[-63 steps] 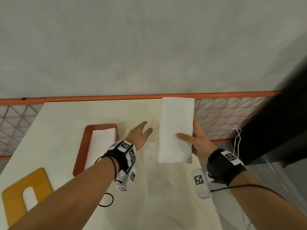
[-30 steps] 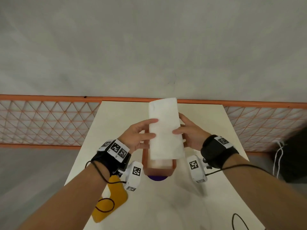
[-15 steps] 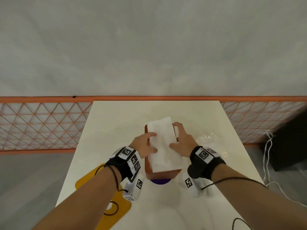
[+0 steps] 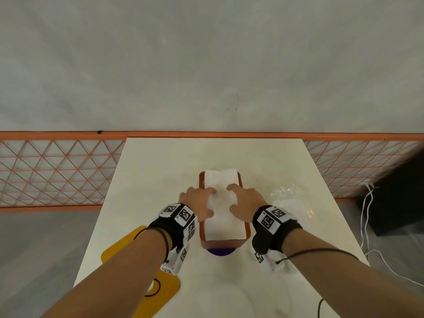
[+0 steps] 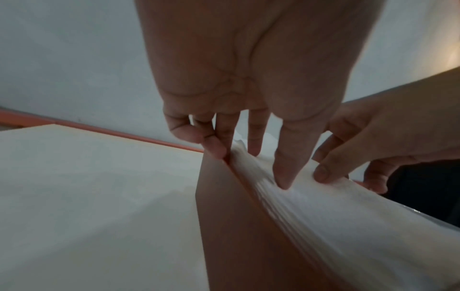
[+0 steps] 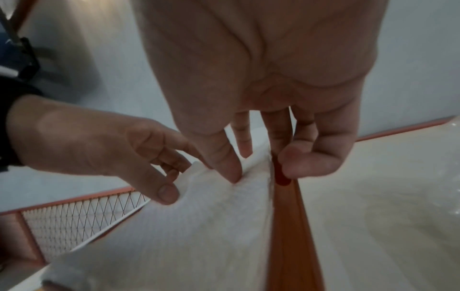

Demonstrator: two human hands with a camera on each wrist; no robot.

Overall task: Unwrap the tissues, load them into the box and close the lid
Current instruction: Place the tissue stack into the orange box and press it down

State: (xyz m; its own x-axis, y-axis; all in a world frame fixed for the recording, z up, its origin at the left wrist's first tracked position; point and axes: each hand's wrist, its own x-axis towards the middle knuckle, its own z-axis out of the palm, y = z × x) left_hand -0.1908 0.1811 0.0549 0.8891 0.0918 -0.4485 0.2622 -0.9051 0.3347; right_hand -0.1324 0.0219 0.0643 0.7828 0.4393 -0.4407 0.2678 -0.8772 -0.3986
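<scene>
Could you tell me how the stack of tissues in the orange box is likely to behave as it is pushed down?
The tissue stack probably compresses softly: it already dents under the left hand and right hand. Its loose layered sheets, seen from the left wrist, look floppy and may snag on the orange box rim. It will likely spring back somewhat, since it stands proud of the rim.

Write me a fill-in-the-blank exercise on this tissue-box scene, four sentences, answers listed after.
1. The tissue stack sits in a box coloured ____.
2. ____ hands press on the stack: left hand, right hand.
3. The yellow lid lies on the table to the person's ____.
4. The crumpled clear wrapper lies to the box's ____.

Missing words: orange; both; left; right
</scene>
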